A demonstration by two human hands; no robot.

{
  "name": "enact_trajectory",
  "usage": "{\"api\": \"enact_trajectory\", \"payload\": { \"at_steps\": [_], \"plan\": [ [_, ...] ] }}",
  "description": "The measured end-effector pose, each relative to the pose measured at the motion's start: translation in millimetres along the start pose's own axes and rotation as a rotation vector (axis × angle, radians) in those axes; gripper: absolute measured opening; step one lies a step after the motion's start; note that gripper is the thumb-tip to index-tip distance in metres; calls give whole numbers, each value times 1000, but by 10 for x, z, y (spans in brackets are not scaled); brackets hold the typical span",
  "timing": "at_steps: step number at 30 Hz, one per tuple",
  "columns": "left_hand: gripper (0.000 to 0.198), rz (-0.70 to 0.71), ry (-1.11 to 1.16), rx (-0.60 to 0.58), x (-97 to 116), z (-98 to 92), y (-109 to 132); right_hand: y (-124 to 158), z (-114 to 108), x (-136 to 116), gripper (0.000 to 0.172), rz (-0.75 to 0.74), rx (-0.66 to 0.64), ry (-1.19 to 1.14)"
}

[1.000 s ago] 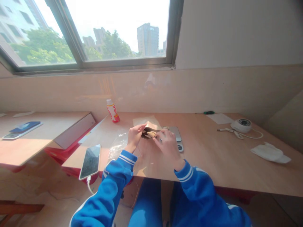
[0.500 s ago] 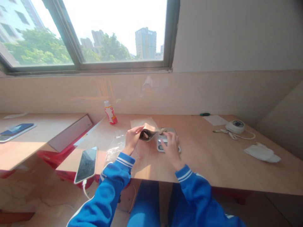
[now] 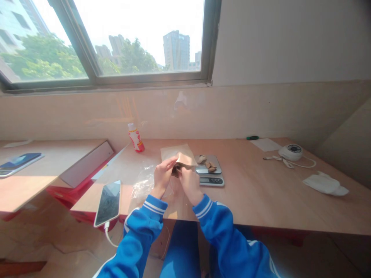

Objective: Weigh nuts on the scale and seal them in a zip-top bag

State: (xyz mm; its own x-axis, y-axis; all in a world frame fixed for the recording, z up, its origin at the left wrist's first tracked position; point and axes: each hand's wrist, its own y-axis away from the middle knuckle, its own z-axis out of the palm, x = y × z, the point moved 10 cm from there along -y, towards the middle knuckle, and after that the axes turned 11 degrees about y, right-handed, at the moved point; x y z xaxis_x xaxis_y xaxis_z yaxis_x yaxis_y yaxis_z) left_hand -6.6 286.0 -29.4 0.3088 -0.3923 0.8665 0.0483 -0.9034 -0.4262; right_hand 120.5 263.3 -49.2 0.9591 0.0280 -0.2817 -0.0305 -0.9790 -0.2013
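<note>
My left hand (image 3: 162, 175) grips a small brown paper bag (image 3: 187, 159) by its left side, thumb and fingers closed on it. At the bag's dark mouth is my right hand (image 3: 189, 183), with curled fingers partly hidden at the opening; what they hold, if anything, is out of sight. Just right of the hands lies a kitchen scale (image 3: 213, 180) with a grey plate and white front. Two brown, folded-looking pieces rest on its plate, a paler one (image 3: 202, 158) behind and a darker one (image 3: 210, 167) in front.
A flat brown paper sheet (image 3: 174, 150) lies behind the bag, and clear plastic wrap (image 3: 142, 183) to its left. A bottle (image 3: 135, 138) stands farther back. A cabled phone (image 3: 108, 203) sits at the left edge. A white fan-like device (image 3: 290, 152) and white cloth (image 3: 326, 183) lie right.
My right hand has moved left from over the scale to the bag's mouth. The scale's plate and both brown pieces now show. My left hand still holds the bag.
</note>
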Motion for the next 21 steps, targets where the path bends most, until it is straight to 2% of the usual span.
{"api": "enact_trajectory", "payload": {
  "at_steps": [3, 5, 7, 9, 13, 15, 18, 21],
  "plan": [
    [24, -27, -4, 12, -71, -64, -29, 316, -208, 254, 25, 7, 36, -9],
    [24, -37, -1, 16, -96, -93, -64, 471, -329, 500, 25, -4, 52, -103],
    [23, -41, -16, 40, -91, -113, -105, 498, -415, 820, 26, 46, 87, -137],
    [22, -42, -48, 86, -56, -128, -142, 387, -457, 1062, 26, 68, 142, -97],
    [21, -36, -115, 148, 27, -135, -178, 25, -332, 1110, 28, -81, 187, 119],
    [21, -30, -106, 135, 29, -139, -181, -37, -221, 1112, 34, -122, 184, 204],
    [22, -26, -69, 107, -10, -152, -171, 97, -203, 1227, 43, -91, 281, 186],
    [22, -30, -88, 137, -38, -163, -145, 309, -241, 1380, 41, -45, 368, 88]
  ]
}}
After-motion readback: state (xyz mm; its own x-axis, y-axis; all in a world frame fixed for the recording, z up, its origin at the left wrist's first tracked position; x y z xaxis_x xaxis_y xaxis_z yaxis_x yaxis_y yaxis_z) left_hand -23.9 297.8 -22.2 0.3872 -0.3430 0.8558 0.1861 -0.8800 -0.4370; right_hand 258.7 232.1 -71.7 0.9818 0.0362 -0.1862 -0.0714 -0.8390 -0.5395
